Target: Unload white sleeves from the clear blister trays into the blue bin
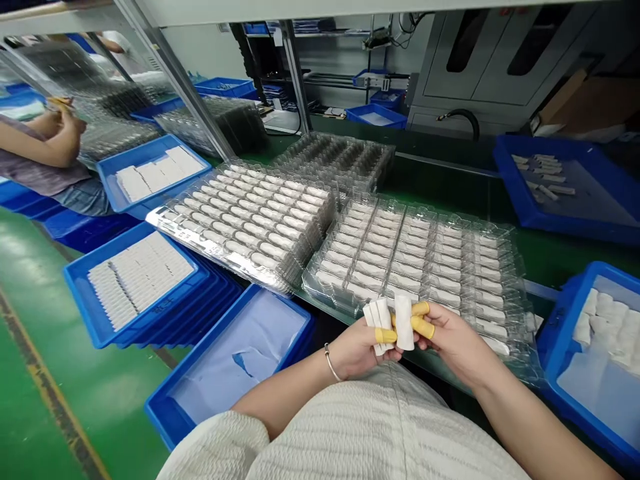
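1. My left hand (353,350) pinches a small bunch of white rolls (379,325), side by side and roughly upright. Its fingers are curled together around them, with a yellow finger cover (385,335) lying across their front.
2. My right hand (450,333) pinches a single roll (404,323), standing nearly upright just beside the bunch. I have yellow covers on these fingers too, and they press in at the roll's right side.
3. Both hands are in front of my pale ribbed top (350,427), at the near edge of a clear tray (311,280) that holds rows of the same white rolls.
4. To the left of that tray stands a stack of clear trays (295,267), the top one filled with rolls in rows.
5. Further left, a blue bin (80,293) holds closely packed white rolls; nearer me, another bin (163,413) has a pale sheet (215,380) in it.
6. At my right, a blue tub (553,347) holds more white pieces, and beyond it a blue tray (515,193) has a few scattered ones.
7. A bracelet (330,363) circles my left wrist. Off to the far left is another person (43,160), with raised hands close together.
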`<state>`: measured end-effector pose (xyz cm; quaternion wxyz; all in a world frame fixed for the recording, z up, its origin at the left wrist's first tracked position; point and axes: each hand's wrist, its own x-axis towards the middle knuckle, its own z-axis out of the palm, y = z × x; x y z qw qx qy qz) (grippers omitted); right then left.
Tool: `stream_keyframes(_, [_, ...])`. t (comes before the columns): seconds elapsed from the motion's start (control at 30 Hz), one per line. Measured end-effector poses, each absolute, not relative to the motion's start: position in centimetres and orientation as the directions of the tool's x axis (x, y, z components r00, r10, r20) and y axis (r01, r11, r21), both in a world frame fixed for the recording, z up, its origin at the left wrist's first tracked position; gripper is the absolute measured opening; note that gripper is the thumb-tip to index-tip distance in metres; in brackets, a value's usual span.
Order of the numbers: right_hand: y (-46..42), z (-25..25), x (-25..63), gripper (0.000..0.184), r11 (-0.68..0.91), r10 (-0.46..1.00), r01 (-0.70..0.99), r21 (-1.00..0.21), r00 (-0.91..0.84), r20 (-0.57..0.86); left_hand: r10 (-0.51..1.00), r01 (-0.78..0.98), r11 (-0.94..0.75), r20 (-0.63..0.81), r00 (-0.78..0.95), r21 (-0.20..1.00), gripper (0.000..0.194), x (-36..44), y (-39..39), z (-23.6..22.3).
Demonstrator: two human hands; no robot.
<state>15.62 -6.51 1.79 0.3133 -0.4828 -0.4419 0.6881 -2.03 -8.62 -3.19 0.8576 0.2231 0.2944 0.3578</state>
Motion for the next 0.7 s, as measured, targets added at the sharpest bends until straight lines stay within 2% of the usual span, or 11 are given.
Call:
stream_keyframes(0.1, [-6.3,1.4,14.6,0.038,-0.286,0.917,0.08,-0.955,-0.267,-0.297,0.872,-0.523,0.459,-0.253,0.419,0.718,0.031,-2.8,-8.5,-3.0])
stream_keyframes(0.2, [-5.9,1.0,12.5,0.036,-0.147,0.941,0.207,-0.967,-0.273,-0.202,0.965,-0.431,0.234,-0.155,0.212,0.871,0.028,-4.1,-8.6,-2.6])
stream_keyframes(0.33, [-4.2,1.5,8.9,0.026,0.126,0.915,0.443,-0.888,-0.397,-0.068,0.989,-0.353,0.127,-0.147,-0.028,0.927,0.03,-6.5,-8.8,-2.8])
stream_keyframes(0.47, [-0.3,2.9,5.2,0.027,0.367,0.853,0.648,-0.667,-0.521,-0.037,0.959,-0.381,0.025,-0.129,-0.252,0.924,0.029,-9.7,-8.7,-3.2])
stream_keyframes(0.57, [2.4,3.4,2.6,0.015,0.484,0.821,0.786,-0.385,-0.56,-0.112,0.911,-0.475,-0.014,-0.185,-0.369,0.88,0.033,-12.1,-8.6,-3.5])
stream_keyframes(0.63, [3.3,3.4,1.0,0.009,0.573,0.777,0.79,-0.216,-0.608,-0.163,0.898,-0.533,-0.012,-0.225,-0.377,0.846,0.035,-13.3,-8.6,-3.7])
stream_keyframes(0.7, [3.6,3.2,-0.4,0.009,0.635,0.741,0.764,-0.112,-0.644,-0.189,0.898,-0.562,-0.006,-0.242,-0.366,0.827,0.036,-14.1,-8.8,-3.9])
